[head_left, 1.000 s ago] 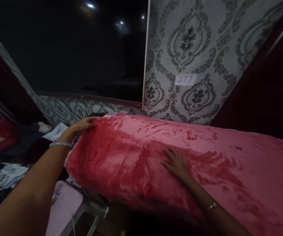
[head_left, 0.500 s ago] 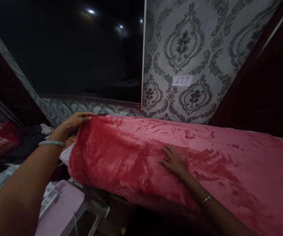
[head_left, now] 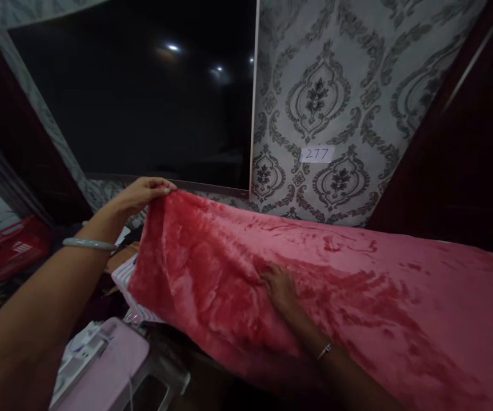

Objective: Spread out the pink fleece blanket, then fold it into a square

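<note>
Plainly, in the head view, the only one at hand, the red plush blanket (head_left: 383, 285) fills the lower right, running from the middle of the picture out to three o'clock and down past five. Toward three o'clock it lies spread nearly smooth, with darker brushed patches in its pile, so that stretch looks finished; its left end does not lie flat yet and, by the look of it, is the part left over. There, between nine and ten o'clock, the left hand (head_left: 147, 191) pinches the raised corner between thumb and fingers, and folds slope down from it. At five o'clock the right hand (head_left: 280, 290) rests on the blanket beside a crease, fingers bent; whether they grip any pile or only press, I cannot tell. Under the lifted end, at eight o'clock, a striped cloth (head_left: 121, 281) pokes out. Near half past seven stands a pink plastic stool (head_left: 128, 348), bearing what looks like a white power strip (head_left: 84, 355). As for containers, a red bag or box (head_left: 8, 251) with white marks sits close to nine o'clock; its inside is out of sight, so nothing can be said of what it holds. A dark television (head_left: 160, 108) spans half past ten, and at two o'clock a paper label (head_left: 317, 154) reading 277 is on the patterned wallpaper (head_left: 360, 108).
</note>
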`<state>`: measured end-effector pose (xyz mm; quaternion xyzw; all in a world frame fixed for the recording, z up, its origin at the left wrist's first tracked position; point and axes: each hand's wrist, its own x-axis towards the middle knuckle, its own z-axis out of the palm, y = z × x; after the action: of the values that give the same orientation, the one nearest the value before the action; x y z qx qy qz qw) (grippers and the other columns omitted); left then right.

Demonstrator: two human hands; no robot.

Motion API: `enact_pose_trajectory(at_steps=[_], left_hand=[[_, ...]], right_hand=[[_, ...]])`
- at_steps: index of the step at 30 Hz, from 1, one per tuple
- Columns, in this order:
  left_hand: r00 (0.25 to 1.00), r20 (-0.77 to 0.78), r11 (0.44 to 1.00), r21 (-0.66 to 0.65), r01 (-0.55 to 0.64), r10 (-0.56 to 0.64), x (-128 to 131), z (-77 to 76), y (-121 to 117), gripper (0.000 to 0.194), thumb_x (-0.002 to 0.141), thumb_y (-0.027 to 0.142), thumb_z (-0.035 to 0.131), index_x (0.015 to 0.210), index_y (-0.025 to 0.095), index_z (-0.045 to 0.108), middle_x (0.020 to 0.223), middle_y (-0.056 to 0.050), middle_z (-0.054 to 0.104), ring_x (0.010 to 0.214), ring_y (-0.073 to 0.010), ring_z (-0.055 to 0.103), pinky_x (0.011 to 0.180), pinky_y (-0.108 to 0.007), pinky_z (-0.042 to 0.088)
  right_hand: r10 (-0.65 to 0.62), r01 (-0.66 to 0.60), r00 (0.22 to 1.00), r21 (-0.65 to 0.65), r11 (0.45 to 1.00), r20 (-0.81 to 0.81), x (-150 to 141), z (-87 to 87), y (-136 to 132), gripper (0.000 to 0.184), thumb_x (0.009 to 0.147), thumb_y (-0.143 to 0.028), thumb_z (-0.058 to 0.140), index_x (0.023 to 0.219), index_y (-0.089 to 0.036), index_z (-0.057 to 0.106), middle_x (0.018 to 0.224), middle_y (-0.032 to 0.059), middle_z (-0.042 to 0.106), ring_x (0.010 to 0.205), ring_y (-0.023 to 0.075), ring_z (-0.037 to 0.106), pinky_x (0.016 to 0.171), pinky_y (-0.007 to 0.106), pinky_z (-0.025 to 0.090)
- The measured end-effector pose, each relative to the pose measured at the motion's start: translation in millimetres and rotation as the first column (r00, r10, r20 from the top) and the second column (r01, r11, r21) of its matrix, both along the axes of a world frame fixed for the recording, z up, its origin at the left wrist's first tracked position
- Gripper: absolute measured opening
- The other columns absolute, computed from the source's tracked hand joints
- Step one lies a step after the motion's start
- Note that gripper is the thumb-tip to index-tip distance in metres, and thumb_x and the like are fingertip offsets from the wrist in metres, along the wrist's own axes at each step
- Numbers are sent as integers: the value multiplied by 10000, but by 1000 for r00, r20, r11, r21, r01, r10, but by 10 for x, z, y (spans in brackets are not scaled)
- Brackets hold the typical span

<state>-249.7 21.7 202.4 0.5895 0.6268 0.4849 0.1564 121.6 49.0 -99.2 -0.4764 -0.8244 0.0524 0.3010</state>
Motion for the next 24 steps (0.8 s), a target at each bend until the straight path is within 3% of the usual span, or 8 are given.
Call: enact_pose_trajectory(at_steps=[2,6,8,12,17,21,24], left_hand=[[998,37,997,-45,57,-56,-5,24,2,425,544,463,868,823,169,740,800,-27,693,772,-178,620,803,-327,525],[995,59,996,0,84,-84,12,73,-18,425,530,438,866,824,161,733,809,-22,684,769,-163,604,818,-318,507],[995,41,996,19,88,-89,49,109,-48,406,539,430,849,819,162,726,797,-26,678,749,-162,589,782,-311,499],[995,-10,995,7,100,-100,147,163,-101,311,570,384,806,788,179,721,762,-24,666,716,-163,571,726,-293,477],[994,-78,997,-26,76,-78,182,140,-65,175,637,317,723,758,191,714,719,-14,650,680,-154,555,719,-288,467],[993,-103,997,-62,53,-59,81,73,-27,181,639,328,707,755,188,710,732,-20,661,691,-163,571,741,-301,483],[989,-109,992,-92,89,-99,-25,-5,-47,270,615,384,716,802,190,714,803,-35,689,760,-189,603,765,-312,492]], right_hand=[[-12,12,999,7,1000,-37,-36,15,19,314,912,-252,578,1189,-244,723,1360,110,615,1258,302,541,1080,441,415],[-92,91,995,-33,995,-37,-235,149,75,794,785,-434,745,1485,-175,475,1516,178,467,1373,383,416,1107,521,354],[-120,119,993,-93,988,2,-350,224,84,890,759,-467,764,1518,-156,420,1544,190,427,1403,390,375,1117,518,320],[-106,114,993,-174,978,56,-475,289,46,670,854,-414,678,1463,-193,506,1376,159,593,1277,338,494,1084,460,324],[-66,73,996,-113,991,66,-451,259,-25,418,916,-224,556,1323,-224,646,1279,128,656,1194,302,541,1043,425,352],[18,-31,995,-140,990,-96,-241,291,21,392,902,-129,416,1146,-183,719,1120,118,722,1065,249,622,931,331,441],[15,-54,974,-169,984,-224,88,423,123,358,906,-208,367,995,-177,713,978,113,748,887,241,673,780,306,487]])
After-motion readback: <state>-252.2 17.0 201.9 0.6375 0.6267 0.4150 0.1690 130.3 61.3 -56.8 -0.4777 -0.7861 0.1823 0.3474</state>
